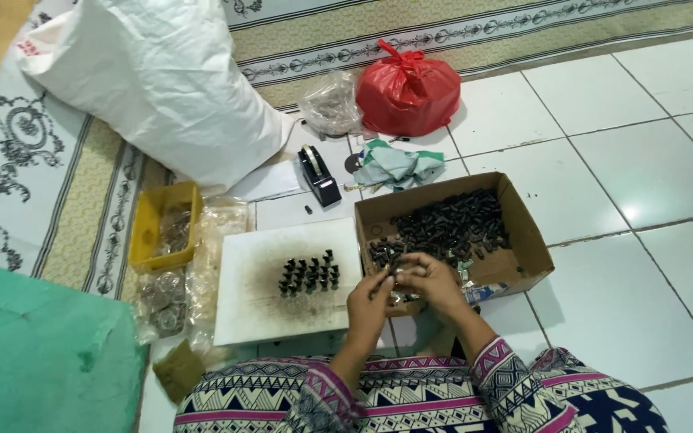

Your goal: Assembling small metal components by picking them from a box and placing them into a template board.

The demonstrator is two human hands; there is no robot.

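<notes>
Together, both hands meet just over the near edge of the cardboard box [523, 240], fingers curled in and pinching a small dark part [397, 273] between them. The left hand [369, 298] comes up from below with its fingertips closed on the piece; the right hand [435, 281] bends over it from the other side, thumb and fingers pressed to the same spot. Neither hand is spread. Whether it is one piece or two being joined is too small to tell.

Holding the work right at the box rim keeps the supply within a short reach: the box holds a heap of small black parts [451, 224], loose and piled toward the back.

Just left of the hands lies a white board [242, 313], smudged grey in the middle, where a cluster of the same black parts [308, 274] stands upright in tidy rows, apart from the loose heap.

Further left sit a yellow tray [147, 232] and clear plastic bags of round metal pieces [166, 301]. Beyond the board are a black tape dispenser [318, 176], a crumpled green cloth [399, 164], a tied red plastic bag [407, 92], a clear bag [330, 104] and a big white sack [154, 88], all on the tiled floor [643, 160].
</notes>
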